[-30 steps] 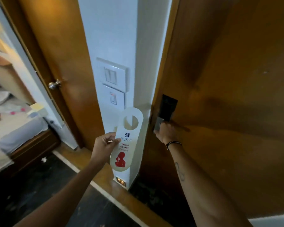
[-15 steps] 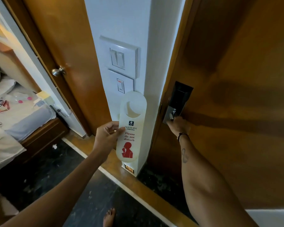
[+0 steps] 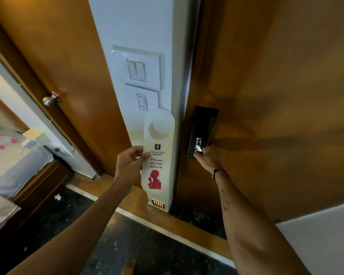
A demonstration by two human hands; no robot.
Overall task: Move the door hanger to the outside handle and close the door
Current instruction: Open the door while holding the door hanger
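Observation:
A white door hanger (image 3: 157, 151) with red "Please do not disturb" print and a round hole near its top stands upright in front of the white wall pillar. My left hand (image 3: 130, 162) pinches its left edge at mid-height. On the right is the brown wooden door (image 3: 276, 96) with a black lock plate (image 3: 204, 126). My right hand (image 3: 210, 157) is closed around the metal handle (image 3: 198, 144) at the bottom of that plate, and most of the handle is hidden by my fingers.
Two white switch plates (image 3: 139, 70) sit on the pillar above the hanger. A second wooden door with a round metal knob (image 3: 51, 99) stands to the left. A bed (image 3: 14, 161) lies at far left. A small floor light (image 3: 157, 204) glows at the pillar's base.
The view has drawn closer to the pillar and door. My left hand still holds the hanger and my right hand stays on the handle.

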